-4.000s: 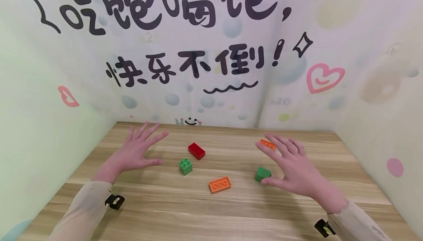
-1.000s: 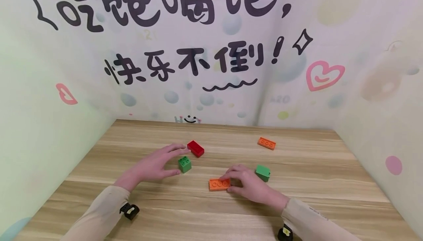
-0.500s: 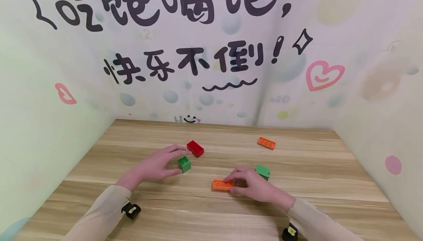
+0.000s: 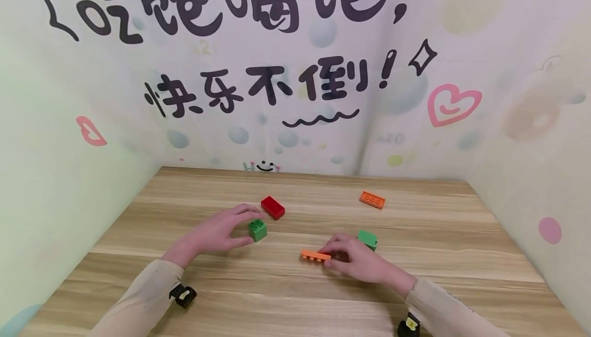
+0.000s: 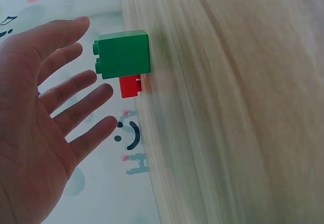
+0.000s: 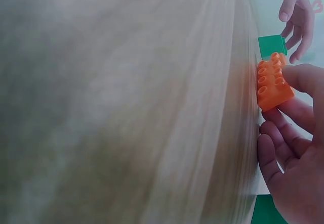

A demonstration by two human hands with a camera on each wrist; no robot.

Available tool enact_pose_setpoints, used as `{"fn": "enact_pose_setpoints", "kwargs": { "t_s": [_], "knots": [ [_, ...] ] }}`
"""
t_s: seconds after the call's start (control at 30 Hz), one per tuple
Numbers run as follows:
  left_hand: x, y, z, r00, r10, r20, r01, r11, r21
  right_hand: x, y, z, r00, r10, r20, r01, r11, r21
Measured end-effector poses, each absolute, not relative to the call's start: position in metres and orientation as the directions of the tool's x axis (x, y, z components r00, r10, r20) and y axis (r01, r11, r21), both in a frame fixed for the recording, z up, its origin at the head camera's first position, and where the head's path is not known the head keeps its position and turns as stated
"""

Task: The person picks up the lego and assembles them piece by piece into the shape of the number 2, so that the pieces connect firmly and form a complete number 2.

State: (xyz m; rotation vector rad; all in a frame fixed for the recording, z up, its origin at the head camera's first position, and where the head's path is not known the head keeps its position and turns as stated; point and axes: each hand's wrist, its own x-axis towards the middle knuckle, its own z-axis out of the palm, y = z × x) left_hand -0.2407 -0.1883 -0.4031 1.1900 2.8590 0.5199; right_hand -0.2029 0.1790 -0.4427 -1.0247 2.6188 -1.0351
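Note:
My right hand (image 4: 357,261) pinches the right end of an orange building brick (image 4: 310,255) between thumb and fingers. The brick is tilted, its studs facing me and downward in the head view; in the right wrist view those studs (image 6: 263,81) show clearly. My left hand (image 4: 216,232) hovers beside a green brick (image 4: 258,231), which stands studs up on the table. The left wrist view shows the left fingers (image 5: 83,107) spread and relaxed, with a gap between them and the green brick (image 5: 125,54).
Behind the left green brick lies a red brick (image 4: 273,207), hollow side up. Another green brick (image 4: 367,239) sits just behind my right hand. A second orange brick (image 4: 372,200) lies toward the back of the wooden table (image 4: 277,301). A printed cloth (image 4: 323,137) hangs behind.
My left hand has come in beside the green brick. My right hand has moved to the near orange brick, gripped it, shifted it slightly right and turned it from hollow side up onto its edge.

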Motion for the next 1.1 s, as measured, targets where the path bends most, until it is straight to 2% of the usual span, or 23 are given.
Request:
{"fn": "enact_pose_setpoints", "kwargs": {
  "t_s": [0.2,0.4,0.57,1.1],
  "knots": [
    [-0.2399,-0.1884,-0.4037,-0.721,0.682,0.121,0.681,0.666,0.304,-0.2037,0.1803,-0.4447,-0.753,-0.648,0.116,-0.533,0.496,-0.686],
    [-0.2396,-0.1889,-0.4048,-0.726,0.677,0.121,0.677,0.672,0.301,-0.2049,0.1803,-0.4454,-0.782,-0.613,0.111,-0.487,0.492,-0.722],
    [-0.2393,-0.1889,-0.4055,-0.731,0.672,0.117,0.670,0.675,0.307,-0.2058,0.1808,-0.4451,-0.803,-0.586,0.110,-0.469,0.508,-0.722],
    [-0.2400,-0.1856,-0.4063,-0.732,0.673,0.107,0.666,0.674,0.318,-0.2124,0.1804,-0.4456,-0.797,-0.590,0.127,-0.485,0.501,-0.716]
  ]
}}
